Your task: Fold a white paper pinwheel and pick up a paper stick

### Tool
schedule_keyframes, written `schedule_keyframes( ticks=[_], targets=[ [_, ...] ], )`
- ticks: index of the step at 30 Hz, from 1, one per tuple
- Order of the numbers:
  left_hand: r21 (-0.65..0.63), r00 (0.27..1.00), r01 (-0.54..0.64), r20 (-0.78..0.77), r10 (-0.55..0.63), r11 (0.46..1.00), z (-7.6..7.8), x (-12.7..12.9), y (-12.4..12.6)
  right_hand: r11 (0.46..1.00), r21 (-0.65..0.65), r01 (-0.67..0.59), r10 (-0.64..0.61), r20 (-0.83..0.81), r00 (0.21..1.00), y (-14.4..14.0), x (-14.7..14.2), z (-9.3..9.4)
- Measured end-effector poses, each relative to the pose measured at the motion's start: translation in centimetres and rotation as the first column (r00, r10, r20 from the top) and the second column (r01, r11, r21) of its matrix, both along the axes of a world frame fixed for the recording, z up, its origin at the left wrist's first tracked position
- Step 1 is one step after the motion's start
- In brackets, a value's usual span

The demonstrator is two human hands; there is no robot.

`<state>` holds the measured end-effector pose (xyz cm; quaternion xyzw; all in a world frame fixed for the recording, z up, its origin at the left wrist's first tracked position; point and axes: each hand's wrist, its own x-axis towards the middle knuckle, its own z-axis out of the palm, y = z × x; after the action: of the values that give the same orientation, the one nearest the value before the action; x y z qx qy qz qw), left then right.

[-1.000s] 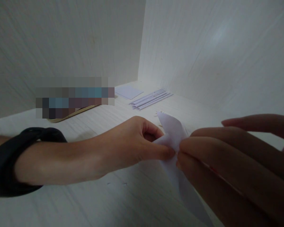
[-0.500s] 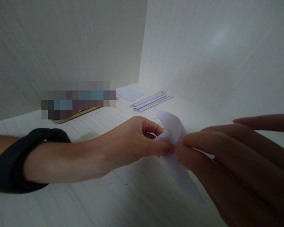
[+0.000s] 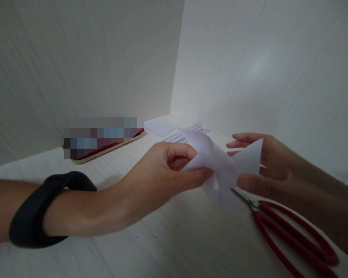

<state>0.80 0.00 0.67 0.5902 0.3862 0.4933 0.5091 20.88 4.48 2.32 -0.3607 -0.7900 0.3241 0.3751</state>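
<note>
My left hand (image 3: 168, 173) pinches a curled white sheet of paper (image 3: 220, 158) between thumb and fingers, with its pointed flaps sticking out up, right and down. A small bright gap shows in the paper below my thumb. At the paper's right flap is my right hand (image 3: 274, 170), its fingers stretched out behind the flap and its thumb apart in front. Scissors with red handles (image 3: 292, 235) lie on the table under my right hand, their blades partly covered by the paper.
Several thin rolled paper sticks (image 3: 174, 137) lie behind my left hand, partly hidden. A flat white paper square (image 3: 160, 127) is beside them. To the left, a partly blurred flat object with a tan edge (image 3: 104, 151) rests near the wall (image 3: 84, 58). The walls meet in a corner behind.
My right hand has moved back from the pinch point, and its fingers have opened around the right flap. The scissors have come into sight. My left hand keeps its pinch.
</note>
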Motion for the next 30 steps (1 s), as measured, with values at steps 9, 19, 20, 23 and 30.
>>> schedule_keyframes(
  ticks=[9, 19, 20, 23, 30],
  targets=[
    [0.061, 0.999, -0.043, -0.004, 0.044, 0.997, 0.4, 0.4, -0.1, 0.911, -0.318, -0.264, 0.202, -0.215, 0.955, -1.5, -1.9, -0.9],
    [0.034, 0.997, -0.044, -0.057, 0.046, 0.998, -0.6, -0.1, 0.2, 0.962, -0.262, -0.076, 0.033, -0.164, 0.986, -2.5, -2.0, -1.8],
    [0.014, 0.997, -0.04, -0.058, 0.041, 0.999, -0.6, -0.1, 0.1, 0.959, -0.273, -0.07, 0.023, -0.171, 0.985, -2.5, -2.1, -1.9],
    [-0.017, 0.999, -0.013, -0.045, 0.012, 1.0, -0.6, -0.1, 0.1, 0.96, -0.275, -0.058, 0.003, -0.197, 0.98, -2.4, -2.4, -2.1],
    [0.038, 0.999, 0.015, -0.036, -0.014, 0.999, -1.1, -0.2, 0.2, 0.966, -0.244, -0.08, 0.016, -0.255, 0.967, -2.6, -2.5, -2.4]
  ],
)
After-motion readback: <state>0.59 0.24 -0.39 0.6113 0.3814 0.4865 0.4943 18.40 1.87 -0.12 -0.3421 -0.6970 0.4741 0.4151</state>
